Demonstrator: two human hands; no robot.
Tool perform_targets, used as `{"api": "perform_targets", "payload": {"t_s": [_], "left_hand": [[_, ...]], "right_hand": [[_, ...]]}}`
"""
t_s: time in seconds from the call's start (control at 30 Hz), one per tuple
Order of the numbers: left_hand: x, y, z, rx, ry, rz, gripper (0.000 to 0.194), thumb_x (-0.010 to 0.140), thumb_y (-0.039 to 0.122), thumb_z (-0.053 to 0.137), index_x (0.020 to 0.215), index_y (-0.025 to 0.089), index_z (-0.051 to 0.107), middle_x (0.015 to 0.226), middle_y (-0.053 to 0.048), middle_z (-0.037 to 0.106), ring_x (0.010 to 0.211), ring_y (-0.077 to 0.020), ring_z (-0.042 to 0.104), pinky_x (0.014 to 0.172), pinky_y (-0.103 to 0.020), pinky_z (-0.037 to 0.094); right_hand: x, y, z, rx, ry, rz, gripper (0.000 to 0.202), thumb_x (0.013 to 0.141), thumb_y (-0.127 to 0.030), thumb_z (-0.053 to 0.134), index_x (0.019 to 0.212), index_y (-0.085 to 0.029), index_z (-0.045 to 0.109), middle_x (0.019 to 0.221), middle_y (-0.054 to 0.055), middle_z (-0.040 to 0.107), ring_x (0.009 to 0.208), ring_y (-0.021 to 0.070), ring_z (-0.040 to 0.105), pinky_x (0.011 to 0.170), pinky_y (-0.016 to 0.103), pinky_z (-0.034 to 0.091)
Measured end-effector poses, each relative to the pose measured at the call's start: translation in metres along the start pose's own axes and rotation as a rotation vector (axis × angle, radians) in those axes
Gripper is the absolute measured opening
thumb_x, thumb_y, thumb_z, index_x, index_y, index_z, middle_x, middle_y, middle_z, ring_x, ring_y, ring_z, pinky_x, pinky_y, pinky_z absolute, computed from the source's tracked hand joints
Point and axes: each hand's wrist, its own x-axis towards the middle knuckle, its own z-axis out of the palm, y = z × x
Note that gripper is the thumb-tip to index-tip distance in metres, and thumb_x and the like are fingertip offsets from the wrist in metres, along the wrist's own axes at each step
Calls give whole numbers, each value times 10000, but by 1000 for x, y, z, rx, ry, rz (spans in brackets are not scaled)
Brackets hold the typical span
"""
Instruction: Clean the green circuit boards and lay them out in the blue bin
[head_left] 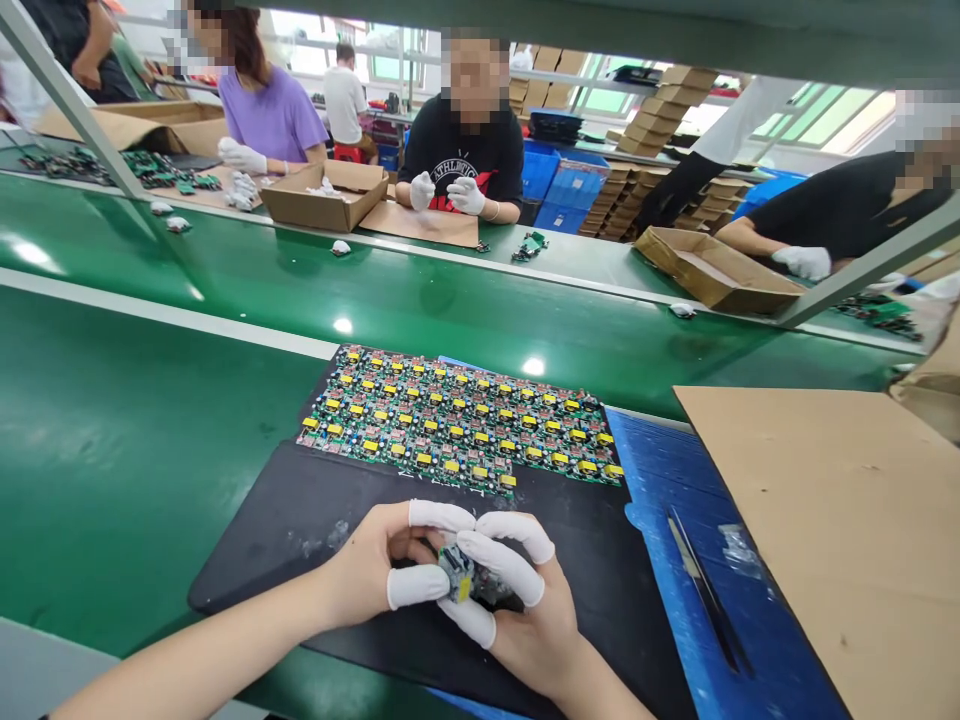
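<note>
Between my two hands is a small circuit board with a yellow part on it, partly hidden by my fingers. My left hand pinches its left side with thumb and forefinger. From the right, my right hand closes round it with thumb and fingers. White finger cots cover several fingertips of both hands. Just beyond, rows of similar boards with yellow components lie close together on a black mat. A few small white pieces lie along the near edge of the rows.
Black tweezers rest on a blue surface to the right, beside a cardboard sheet. A green conveyor belt crosses ahead, carrying small white bundles. Co-workers with gloved hands sit opposite near cardboard boxes. Slanted metal posts stand left and right.
</note>
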Motion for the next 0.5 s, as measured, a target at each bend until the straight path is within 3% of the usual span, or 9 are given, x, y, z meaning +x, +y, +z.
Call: {"api": "perform_targets", "payload": {"t_s": [0.07, 0.27, 0.37, 0.5], "left_hand": [[3, 2, -1, -118, -47, -60, 409, 675, 379, 866, 1054, 263, 763, 832, -17, 736, 755, -140, 675, 735, -236, 556], [8, 6, 3, -256, 33, -208, 390, 680, 478, 829, 937, 194, 754, 831, -26, 721, 735, -129, 660, 645, -187, 540], [7, 5, 2, -157, 88, -66, 295, 702, 392, 829, 915, 203, 754, 749, -3, 703, 670, -105, 644, 631, -172, 546], [2, 2, 1, 196, 229, 189, 237, 723, 161, 791, 946, 234, 756, 797, 10, 730, 716, -95, 673, 708, -159, 569]], "right_hand": [[0, 0, -1, -18, -2, 4, 309, 919, -232, 624, 1219, -227, 550, 1088, 63, 509, 964, 182, 575, 795, 294, 570], [1, 0, -1, -145, 9, -23, 236, 925, -256, 606, 1154, -206, 578, 1156, 91, 538, 1095, 234, 557, 906, 379, 560], [3, 1, -1, -230, 40, -29, 239, 912, -202, 618, 1149, -197, 590, 1069, 88, 604, 1031, 231, 594, 872, 383, 574], [5, 4, -1, -347, 86, -80, 196, 911, -162, 622, 1106, -181, 626, 939, 77, 632, 891, 210, 604, 760, 347, 587]]}}
